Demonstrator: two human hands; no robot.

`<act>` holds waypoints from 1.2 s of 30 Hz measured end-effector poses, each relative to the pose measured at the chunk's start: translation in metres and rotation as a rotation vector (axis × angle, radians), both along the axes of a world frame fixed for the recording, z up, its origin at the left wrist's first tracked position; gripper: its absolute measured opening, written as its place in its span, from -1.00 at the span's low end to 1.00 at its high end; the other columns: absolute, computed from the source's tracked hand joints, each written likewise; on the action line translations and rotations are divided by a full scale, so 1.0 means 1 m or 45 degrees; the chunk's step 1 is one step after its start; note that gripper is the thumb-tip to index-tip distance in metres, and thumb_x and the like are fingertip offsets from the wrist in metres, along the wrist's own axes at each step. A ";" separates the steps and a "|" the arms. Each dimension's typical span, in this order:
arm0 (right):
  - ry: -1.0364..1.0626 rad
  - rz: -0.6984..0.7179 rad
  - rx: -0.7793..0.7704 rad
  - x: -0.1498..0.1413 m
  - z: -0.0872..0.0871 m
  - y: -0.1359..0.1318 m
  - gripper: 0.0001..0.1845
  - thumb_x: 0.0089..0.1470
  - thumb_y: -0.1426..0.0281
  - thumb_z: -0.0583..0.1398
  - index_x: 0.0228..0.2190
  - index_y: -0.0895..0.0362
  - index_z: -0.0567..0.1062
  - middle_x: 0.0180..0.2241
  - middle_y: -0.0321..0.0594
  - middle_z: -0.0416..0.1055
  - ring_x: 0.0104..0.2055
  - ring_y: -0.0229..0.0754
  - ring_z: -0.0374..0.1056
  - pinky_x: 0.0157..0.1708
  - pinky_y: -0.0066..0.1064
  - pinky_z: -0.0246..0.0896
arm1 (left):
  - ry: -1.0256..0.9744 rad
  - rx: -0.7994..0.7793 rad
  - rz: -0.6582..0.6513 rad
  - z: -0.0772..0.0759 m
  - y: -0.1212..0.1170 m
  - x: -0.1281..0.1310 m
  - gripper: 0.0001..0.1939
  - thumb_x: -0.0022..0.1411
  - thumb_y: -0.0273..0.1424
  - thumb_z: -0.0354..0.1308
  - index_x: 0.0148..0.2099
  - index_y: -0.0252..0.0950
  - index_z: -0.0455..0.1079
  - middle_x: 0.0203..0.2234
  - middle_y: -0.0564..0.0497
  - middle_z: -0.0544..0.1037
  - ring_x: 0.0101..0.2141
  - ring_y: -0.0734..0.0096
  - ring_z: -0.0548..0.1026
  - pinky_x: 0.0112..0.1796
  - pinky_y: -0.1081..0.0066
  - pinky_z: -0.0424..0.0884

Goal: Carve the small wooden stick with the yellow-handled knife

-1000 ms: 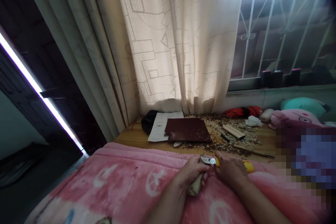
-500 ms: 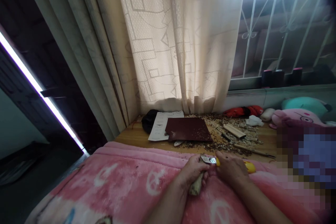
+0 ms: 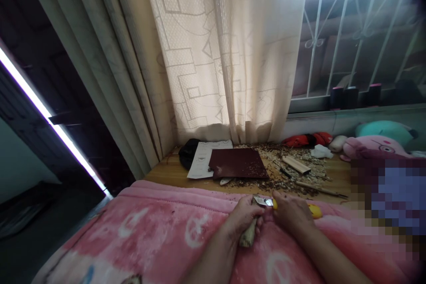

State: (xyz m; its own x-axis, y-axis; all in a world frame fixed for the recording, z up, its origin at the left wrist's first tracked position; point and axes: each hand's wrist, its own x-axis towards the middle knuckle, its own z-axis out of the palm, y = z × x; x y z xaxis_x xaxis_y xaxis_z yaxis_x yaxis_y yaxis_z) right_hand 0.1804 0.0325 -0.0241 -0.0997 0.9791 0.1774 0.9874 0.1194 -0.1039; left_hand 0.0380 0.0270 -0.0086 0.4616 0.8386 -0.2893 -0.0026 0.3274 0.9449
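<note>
My left hand (image 3: pixel 245 215) is closed around a short piece of wood (image 3: pixel 248 236), whose pale greenish lower end sticks out below the fingers. In my right hand (image 3: pixel 292 211) is a yellow-handled utility knife (image 3: pixel 314 211), gripped with the handle's end showing past the palm. Its metal blade (image 3: pixel 263 202) reaches left and lies against the upper end of the wood, by my left thumb. Exactly where the edge meets the wood is too small to tell. Both hands are over a pink patterned blanket (image 3: pixel 159 226).
Beyond the blanket, a wooden surface (image 3: pixel 176 178) bears a dark red board (image 3: pixel 239 163), printed paper (image 3: pixel 198 166), scattered shavings (image 3: pixel 266 155), a pale wooden block (image 3: pixel 296 165) and a thin stick (image 3: pixel 321 189). A red bundle (image 3: pixel 306 139) and a pink plush toy (image 3: pixel 372 147) are by the window.
The view has shifted very slightly. Both hands keep their grip on the wood and the knife, and the blade tilts a little differently.
</note>
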 end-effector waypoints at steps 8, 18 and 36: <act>-0.008 -0.029 -0.040 -0.003 0.004 -0.001 -0.73 -0.14 0.28 -0.06 -0.43 0.12 0.34 -0.44 -0.17 0.37 -0.40 -0.16 0.25 -0.46 -0.42 -0.06 | 0.002 0.007 -0.062 -0.007 0.006 -0.004 -0.77 -0.17 -0.47 -0.05 -0.33 -0.33 0.16 -0.78 0.16 0.25 -0.82 0.63 0.17 -0.79 0.61 0.13; 0.024 -0.142 -0.026 0.010 -0.002 0.010 -0.80 -0.15 0.41 -0.07 -0.48 0.09 0.33 -0.48 -0.20 0.37 -0.43 -0.19 0.26 -0.48 -0.42 -0.07 | -0.034 -0.026 -0.176 0.001 0.000 -0.006 -0.73 -0.14 -0.42 0.00 -0.29 -0.35 0.18 -0.75 0.18 0.22 -0.80 0.68 0.15 -0.76 0.62 0.14; -0.026 -0.008 -0.040 -0.002 0.012 -0.006 -0.80 -0.16 0.44 -0.05 -0.45 0.10 0.33 -0.45 -0.22 0.37 -0.41 -0.20 0.25 -0.49 -0.46 -0.12 | -0.091 -0.030 -0.122 -0.007 0.007 -0.006 -0.71 -0.15 -0.45 -0.04 -0.26 -0.33 0.17 -0.78 0.17 0.23 -0.81 0.63 0.16 -0.79 0.62 0.11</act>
